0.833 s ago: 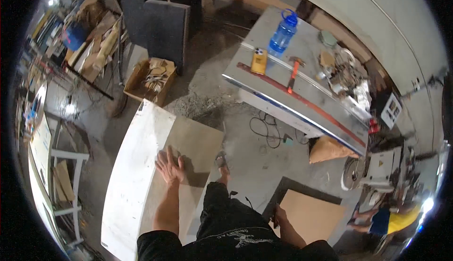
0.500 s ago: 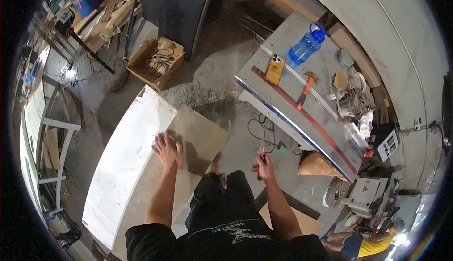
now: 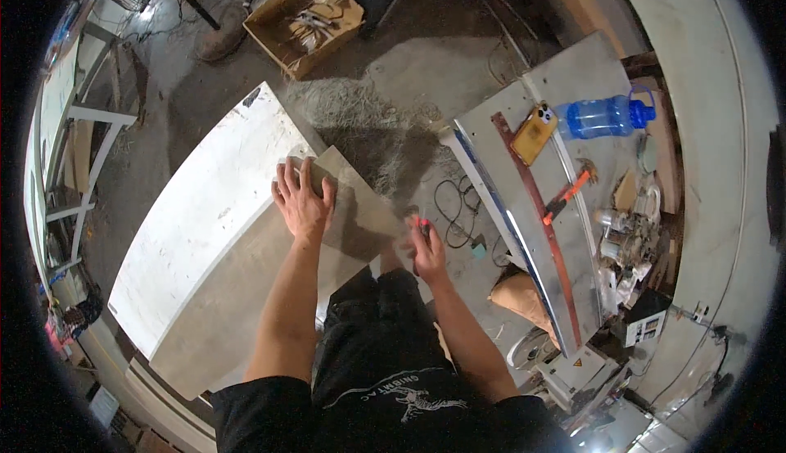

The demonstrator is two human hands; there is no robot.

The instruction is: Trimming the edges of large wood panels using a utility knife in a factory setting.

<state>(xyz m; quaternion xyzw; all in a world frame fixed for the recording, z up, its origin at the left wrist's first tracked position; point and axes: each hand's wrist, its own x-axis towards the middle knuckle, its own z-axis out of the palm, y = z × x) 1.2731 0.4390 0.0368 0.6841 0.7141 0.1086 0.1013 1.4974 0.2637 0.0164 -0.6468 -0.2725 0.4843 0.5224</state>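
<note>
My left hand lies with fingers spread at the seam between a white board and a grey-beige sheet. The sheet lies over the near part of the board, and its right corner reaches toward my other hand. My right hand is closed around a small hand tool with a red-and-black handle, just right of that corner. Motion blurs the tool's tip, so I cannot make out its exact kind.
On the right, a metal-topped table bears a yellow-cased phone, a blue water bottle and an orange-handled hammer. A cardboard box with odds and ends stands on the floor beyond the board. Black cable coils beneath the table.
The view has shifted and turned, so the table and box appear in new places. My right hand with the tool has come closer to the sheet's right corner. My left hand remains on the board.
</note>
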